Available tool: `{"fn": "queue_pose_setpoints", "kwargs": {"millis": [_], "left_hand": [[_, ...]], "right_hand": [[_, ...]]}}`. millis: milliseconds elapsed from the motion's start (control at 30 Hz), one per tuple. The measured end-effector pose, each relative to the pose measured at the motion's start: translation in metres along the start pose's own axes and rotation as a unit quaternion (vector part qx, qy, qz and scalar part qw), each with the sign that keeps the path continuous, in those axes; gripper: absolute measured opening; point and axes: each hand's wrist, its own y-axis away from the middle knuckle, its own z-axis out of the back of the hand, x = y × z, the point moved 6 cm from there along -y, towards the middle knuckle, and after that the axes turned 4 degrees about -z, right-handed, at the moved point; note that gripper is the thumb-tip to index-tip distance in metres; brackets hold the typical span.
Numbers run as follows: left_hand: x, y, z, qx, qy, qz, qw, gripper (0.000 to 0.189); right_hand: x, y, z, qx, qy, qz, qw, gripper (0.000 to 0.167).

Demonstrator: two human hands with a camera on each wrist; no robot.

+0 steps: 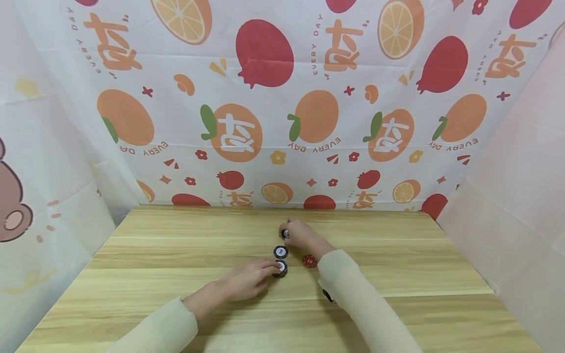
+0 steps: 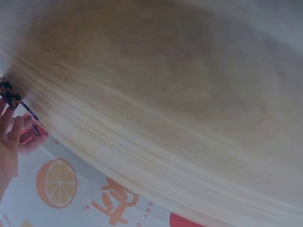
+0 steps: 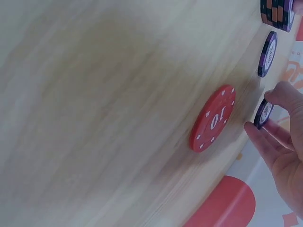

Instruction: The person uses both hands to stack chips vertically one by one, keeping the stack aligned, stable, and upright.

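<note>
A white cloth with printed orange and red fruits [image 1: 265, 113] fills the upper part of the frame, and before it the pale wooden table [image 1: 154, 255] spreads below. From the lower right comes a pale green sleeve [image 1: 359, 294]; it partly covers a small dark object [image 1: 327, 295] which I cannot identify, and I think the cloth could drag this if the arm goes sideways.

The left hand [image 1: 247, 281], a little below the centre, lays its fingers on the short stack of dark purple and orange round chips [image 3: 276, 13]. Whether its thumb also closes there, I cannot tell. An uneven press could, in my judgement, make the stack slide apart.

The right hand [image 1: 300, 233], higher in the frame and apart from the left, pinches one dark round chip with a white centre [image 3: 263, 113] between thumb and fingertips. The hold is at the rim only, so the chip may slip or turn.

The flat red round chip marked 10 [image 1: 310, 261] lies near the right wrist; a low arm may push it. The single dark chip [image 1: 280, 252] lies between both hands, where a careless finger could knock it.
</note>
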Motion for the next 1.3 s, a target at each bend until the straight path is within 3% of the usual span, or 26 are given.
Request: {"fn": "queue_pose_setpoints", "kwargs": {"millis": [433, 833, 1300], "left_hand": [[0.001, 0.000, 0.000, 0.030, 0.012, 0.026, 0.9991, 0.033], [0.000, 0.001, -0.001, 0.032, 0.011, 0.027, 0.9991, 0.033], [0.001, 0.001, -0.002, 0.023, 0.006, 0.015, 0.9996, 0.032]], "right_hand": [[-0.003, 0.019, 0.008, -0.008, -0.045, 0.032, 0.9984, 0.026], [0.006, 0.037, 0.004, -0.007, -0.015, 0.090, 0.9958, 0.025], [0.021, 0.052, 0.009, 0.009, 0.001, 0.113, 0.9936, 0.026]]}}
